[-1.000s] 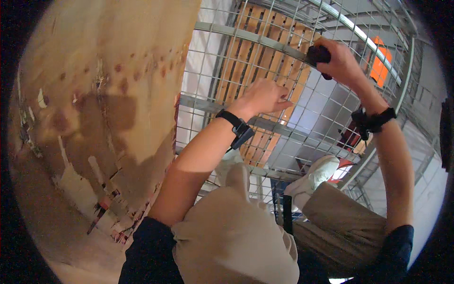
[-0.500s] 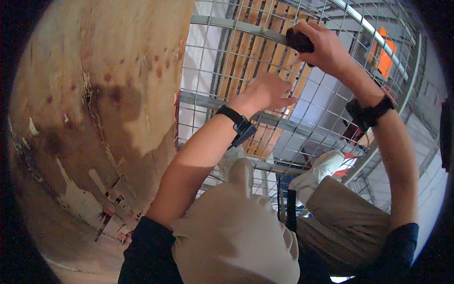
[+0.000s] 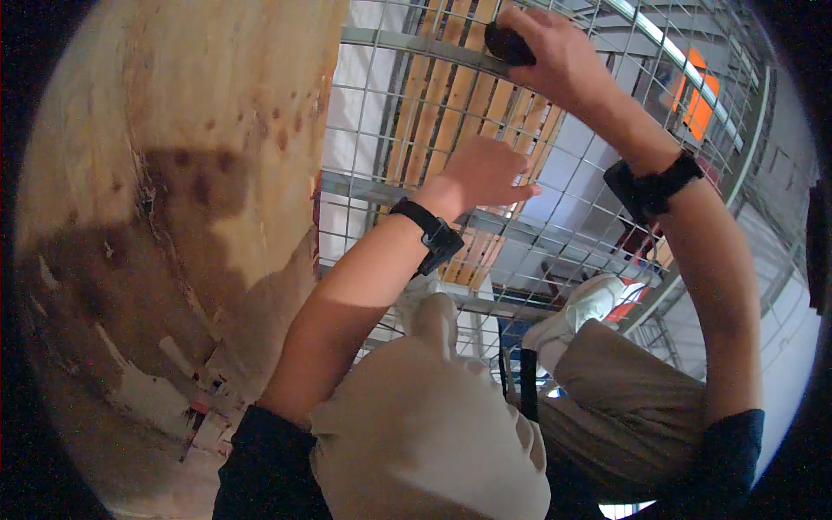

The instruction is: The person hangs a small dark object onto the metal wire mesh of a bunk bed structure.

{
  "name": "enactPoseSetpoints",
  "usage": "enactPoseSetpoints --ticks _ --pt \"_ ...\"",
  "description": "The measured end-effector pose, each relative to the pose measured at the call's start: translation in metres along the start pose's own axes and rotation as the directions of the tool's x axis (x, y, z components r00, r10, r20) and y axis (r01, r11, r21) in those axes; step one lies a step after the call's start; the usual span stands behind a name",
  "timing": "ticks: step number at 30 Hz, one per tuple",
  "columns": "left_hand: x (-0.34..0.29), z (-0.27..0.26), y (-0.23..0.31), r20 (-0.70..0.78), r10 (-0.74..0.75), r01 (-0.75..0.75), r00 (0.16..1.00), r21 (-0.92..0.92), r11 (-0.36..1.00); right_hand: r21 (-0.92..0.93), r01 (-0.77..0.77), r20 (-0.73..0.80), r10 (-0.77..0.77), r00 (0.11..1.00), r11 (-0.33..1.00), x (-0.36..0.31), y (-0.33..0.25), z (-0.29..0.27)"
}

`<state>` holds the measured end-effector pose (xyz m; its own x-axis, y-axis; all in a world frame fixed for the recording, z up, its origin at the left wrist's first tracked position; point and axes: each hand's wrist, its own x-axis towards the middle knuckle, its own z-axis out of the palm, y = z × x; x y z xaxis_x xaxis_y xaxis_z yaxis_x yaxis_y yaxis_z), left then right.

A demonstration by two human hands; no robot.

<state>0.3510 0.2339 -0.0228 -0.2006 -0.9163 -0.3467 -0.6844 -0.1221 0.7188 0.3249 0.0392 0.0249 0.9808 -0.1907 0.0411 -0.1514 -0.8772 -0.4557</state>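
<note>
In my right hand [image 3: 559, 65] is a small dark rounded object [image 3: 508, 43], pinched between thumb and fingers; its kind I cannot make out. It sits against the upper metal bar [image 3: 416, 45] of a wire mesh panel [image 3: 368, 113]. My left hand [image 3: 490, 173] is lower and further left, in front of the mesh and just above a second metal bar [image 3: 520, 227]. Its thumb stands apart from loosely bent fingers, and nothing shows in it. Whether its fingertips touch the wire is hidden. Black straps with small dark devices circle both wrists.
A large worn wooden board [image 3: 234, 104] with splintered patches fills the left side. Through the mesh show light wooden slats [image 3: 438, 104] and an orange object [image 3: 696, 100]. My knees and white shoes [image 3: 576, 316] are below, close to the mesh.
My right hand has slid left and slightly up along the upper bar with the dark object. My left hand stays nearly in place. The whole view has shifted a little.
</note>
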Motion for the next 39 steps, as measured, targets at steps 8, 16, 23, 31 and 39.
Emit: enactPoseSetpoints --ticks 8,16,23,31,39 --pt "-0.013 0.013 -0.006 -0.267 0.023 -0.024 0.963 -0.001 1.0 0.318 -0.133 0.363 0.009 0.932 0.939 0.01 -0.043 -0.013" --pt "-0.009 0.016 -0.008 -0.284 0.076 -0.083 0.956 -0.013 0.996 0.066 0.134 0.081 -0.14 0.987 0.989 0.053 -0.056 0.022" --pt "-0.009 0.002 -0.005 -0.07 -0.056 0.051 0.996 -0.075 0.996 0.234 0.019 0.433 -0.122 0.893 0.972 0.069 -0.059 0.007" --pt "-0.009 0.013 -0.007 -0.174 0.038 -0.052 0.984 -0.079 0.995 0.164 0.032 -0.061 -0.022 0.998 0.986 0.091 -0.074 0.053" --pt "-0.015 -0.017 0.008 -0.183 -0.029 0.001 0.983 -0.151 0.989 0.161 -0.035 0.126 0.014 0.992 0.986 0.125 -0.083 0.057"
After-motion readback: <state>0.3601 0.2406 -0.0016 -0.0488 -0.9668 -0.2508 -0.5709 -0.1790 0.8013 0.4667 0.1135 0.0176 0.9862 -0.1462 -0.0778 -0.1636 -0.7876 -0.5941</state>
